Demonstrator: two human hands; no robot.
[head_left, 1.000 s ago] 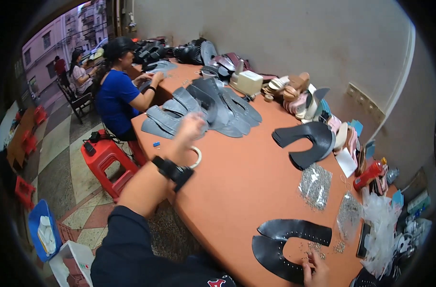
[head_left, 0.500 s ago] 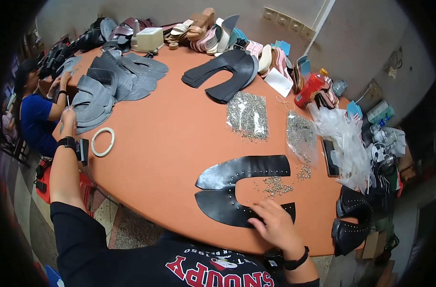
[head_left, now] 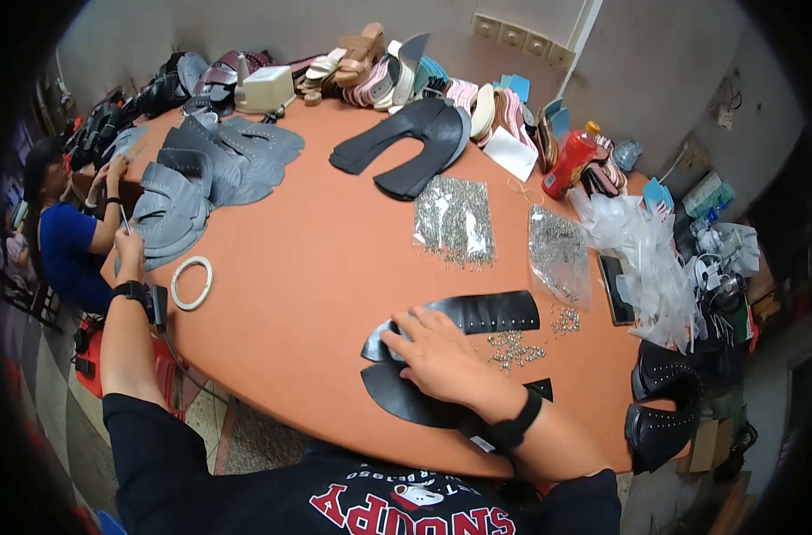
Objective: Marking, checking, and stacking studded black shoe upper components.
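My right hand [head_left: 437, 357] lies over the inner curve of a U-shaped black leather piece [head_left: 490, 312], its fingers spread and touching the leather. A row of small metal studs runs along the piece's inner edge; the hand and wrist hide much of the curve and lower arm. Loose studs [head_left: 515, 350] lie in a pile within the U. Far to the left, my left hand [head_left: 129, 250] is closed around a thin pale stick-like tool [head_left: 124, 216] that points upward. It is beside a stack of grey leather pieces [head_left: 169, 209].
A white tape ring [head_left: 192, 283] lies near my left wrist. Clear bags of studs [head_left: 455, 218], black cut pieces [head_left: 415, 134], a red bottle [head_left: 570, 162], a phone [head_left: 616, 290] and crumpled plastic [head_left: 660, 267] sit beyond. A studded black stack [head_left: 660, 406] is at right. Another person [head_left: 71, 227] works at far left.
My right hand has moved left and away from me, from the leather's lower arm onto its curve. My left hand still holds the stick-like tool. The view has shifted slightly.
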